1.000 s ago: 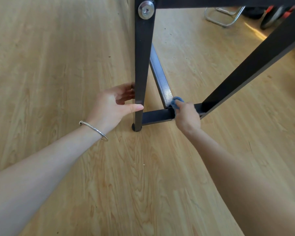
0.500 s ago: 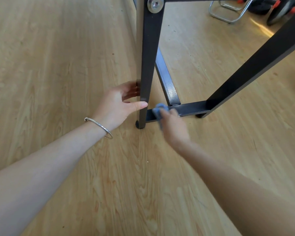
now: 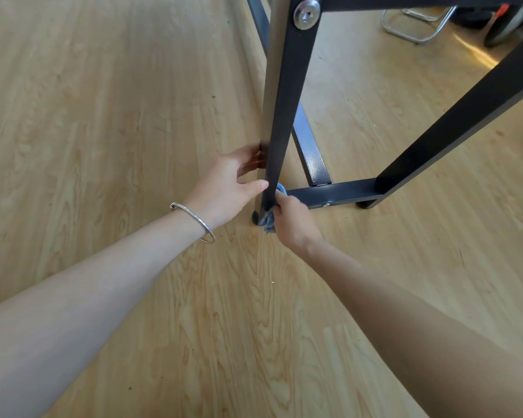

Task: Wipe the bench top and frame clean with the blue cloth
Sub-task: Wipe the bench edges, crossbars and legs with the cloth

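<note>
**Cloth reaches the foot of the near leg**

Over the last second the right hand [image 3: 293,221], fingers curled tight round the bunched blue cloth [image 3: 267,223], has slid leftward along the low black metal crossbar [image 3: 338,193]. It now presses the cloth against the base of the black upright metal leg [image 3: 284,110], where the leg meets the pale wood-grain floor [image 3: 103,116] near frame centre. The left hand [image 3: 224,188], with a thin silver bangle [image 3: 194,221] at its wrist, still braces that leg from 9 o'clock, fingers curled behind it and thumb on its near edge. The crossbar pass looks finished. The likely next stretch is the leg itself, upward toward the round silver bolt [image 3: 307,13] at 12 o'clock. The bench top is out of view, so its state cannot be judged.
</note>
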